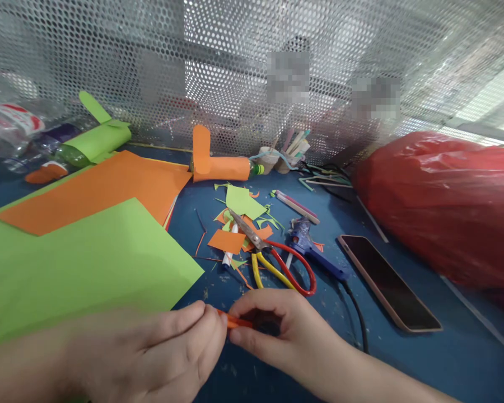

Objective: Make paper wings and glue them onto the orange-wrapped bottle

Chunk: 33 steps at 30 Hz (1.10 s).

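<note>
Between my two hands, low over the blue table, is a small piece of orange paper (238,322), mostly covered by my fingers. My left hand (163,352) is closed on its left end, palm hidden. Thumb and forefinger of my right hand (277,324) pinch its right end. Just beyond them lie scissors (258,242) with one red and one yellow handle. Around the blades are orange and green paper scraps (227,242) and a white marker (229,251). A blue glue gun (315,249) rests to the right of the scissors.
Green (79,268) and orange sheets (96,187) cover the left. Paper-wrapped bottles, one orange (222,168), one green (96,140), lie at the back before a perforated metal screen (231,73). A phone (388,280) and a red plastic bag (441,207) are at right.
</note>
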Motion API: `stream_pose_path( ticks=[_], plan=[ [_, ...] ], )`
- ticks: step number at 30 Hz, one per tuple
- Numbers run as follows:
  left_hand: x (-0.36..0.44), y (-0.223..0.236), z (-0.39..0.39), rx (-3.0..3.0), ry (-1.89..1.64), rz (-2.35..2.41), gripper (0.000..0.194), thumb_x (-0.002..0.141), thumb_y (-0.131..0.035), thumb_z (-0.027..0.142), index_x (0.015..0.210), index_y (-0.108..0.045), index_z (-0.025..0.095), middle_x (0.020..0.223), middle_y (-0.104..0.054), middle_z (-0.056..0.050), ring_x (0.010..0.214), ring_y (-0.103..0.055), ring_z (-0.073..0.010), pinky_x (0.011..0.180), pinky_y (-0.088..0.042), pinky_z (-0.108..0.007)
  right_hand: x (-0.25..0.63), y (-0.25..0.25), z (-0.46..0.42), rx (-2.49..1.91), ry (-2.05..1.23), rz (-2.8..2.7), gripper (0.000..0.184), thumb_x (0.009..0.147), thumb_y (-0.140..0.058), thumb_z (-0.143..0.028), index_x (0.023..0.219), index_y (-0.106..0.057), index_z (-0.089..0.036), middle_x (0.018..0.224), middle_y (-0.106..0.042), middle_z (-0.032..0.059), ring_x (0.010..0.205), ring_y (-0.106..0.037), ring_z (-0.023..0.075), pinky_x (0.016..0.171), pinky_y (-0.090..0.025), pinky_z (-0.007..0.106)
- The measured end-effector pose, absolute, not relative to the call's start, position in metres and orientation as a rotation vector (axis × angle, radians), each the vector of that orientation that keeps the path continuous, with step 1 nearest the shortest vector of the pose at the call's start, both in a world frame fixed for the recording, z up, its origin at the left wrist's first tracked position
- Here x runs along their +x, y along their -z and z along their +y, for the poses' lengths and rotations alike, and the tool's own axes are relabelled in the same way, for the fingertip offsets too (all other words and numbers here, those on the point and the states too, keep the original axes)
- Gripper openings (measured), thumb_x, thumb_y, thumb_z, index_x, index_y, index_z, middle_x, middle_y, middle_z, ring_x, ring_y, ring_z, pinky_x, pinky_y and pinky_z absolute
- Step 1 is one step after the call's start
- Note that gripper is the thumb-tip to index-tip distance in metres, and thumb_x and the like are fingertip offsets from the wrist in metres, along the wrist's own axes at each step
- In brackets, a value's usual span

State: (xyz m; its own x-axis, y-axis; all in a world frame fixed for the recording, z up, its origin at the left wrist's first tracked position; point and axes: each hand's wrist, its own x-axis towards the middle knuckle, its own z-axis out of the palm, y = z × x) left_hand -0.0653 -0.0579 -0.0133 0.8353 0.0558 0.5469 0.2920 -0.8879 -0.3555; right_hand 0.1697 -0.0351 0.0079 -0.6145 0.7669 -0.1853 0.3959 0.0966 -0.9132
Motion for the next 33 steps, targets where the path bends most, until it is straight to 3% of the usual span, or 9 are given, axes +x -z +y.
stream_pose_path(
  ticks=[6, 9, 13, 18, 27, 33],
  plan=[
    [-0.060, 0.015, -0.060, -2.766, 0.845, -0.645, 0.038, 0.096, -0.033, 0.010, 0.117, -0.065, 0.015, 0.110, -0.073, -0.008, 0.114, -0.059, -0.0225, 0.105, -0.047, -0.038, 0.168, -0.006, -0.035, -1.147, -1.364, -2.060, 0.014, 0.085, -0.062, -0.026, 0.080, -0.072, -0.017, 0.068, -0.068, 0.0003, 0.061, -0.059, 0.0124, 0.057, -0.046, 0.021],
    [-0.054, 0.013, -0.055, -2.772, 1.108, -1.133, 0.023, 0.096, -0.048, 0.018, 0.114, -0.061, 0.021, 0.107, -0.070, -0.007, 0.108, -0.060, -0.0233, 0.100, -0.050, -0.043, 0.168, -0.005, -0.034, -1.164, -1.354, -1.958, 0.015, 0.084, -0.065, -0.029, 0.078, -0.071, -0.017, 0.064, -0.068, 0.0003, 0.057, -0.060, 0.0123, 0.053, -0.046, 0.021],
    [-0.047, 0.015, -0.047, -2.779, 1.737, -1.880, 0.025, 0.084, -0.070, 0.027, 0.106, -0.059, 0.022, 0.098, -0.070, -0.005, 0.090, -0.069, -0.0201, 0.078, -0.061, -0.033, 0.169, -0.004, -0.035, -1.152, -1.311, -1.828, 0.012, 0.081, -0.067, -0.029, 0.081, -0.071, -0.018, 0.064, -0.071, 0.0014, 0.056, -0.064, 0.0130, 0.052, -0.049, 0.020],
    [-0.040, 0.018, -0.050, -3.190, 2.310, -2.004, 0.012, 0.089, -0.063, 0.020, 0.095, -0.073, 0.022, 0.090, -0.076, -0.001, 0.082, -0.073, -0.0166, 0.074, -0.061, -0.027, 0.165, -0.003, -0.037, -1.122, -1.335, -1.796, 0.009, 0.080, -0.068, -0.027, 0.080, -0.071, -0.018, 0.065, -0.072, 0.0015, 0.057, -0.065, 0.0127, 0.053, -0.050, 0.020],
    [-0.036, 0.018, -0.058, -2.910, 2.480, -1.977, 0.012, 0.086, -0.066, 0.026, 0.086, -0.078, 0.024, 0.081, -0.072, -0.001, 0.075, -0.069, -0.0162, 0.068, -0.060, -0.026, 0.161, 0.001, -0.038, -1.076, -1.478, -1.767, 0.012, 0.082, -0.068, -0.028, 0.079, -0.070, -0.016, 0.067, -0.069, 0.0017, 0.060, -0.064, 0.0119, 0.057, -0.050, 0.020],
    [-0.034, 0.008, -0.055, -2.688, 2.364, -2.645, 0.009, 0.082, -0.071, 0.033, 0.079, -0.076, 0.025, 0.079, -0.073, 0.002, 0.079, -0.067, -0.0158, 0.076, -0.055, -0.021, 0.163, 0.000, -0.040, -1.096, -1.574, -1.823, 0.014, 0.080, -0.073, -0.028, 0.088, -0.070, -0.017, 0.072, -0.070, -0.0005, 0.065, -0.064, 0.0115, 0.061, -0.049, 0.018]
  ],
)
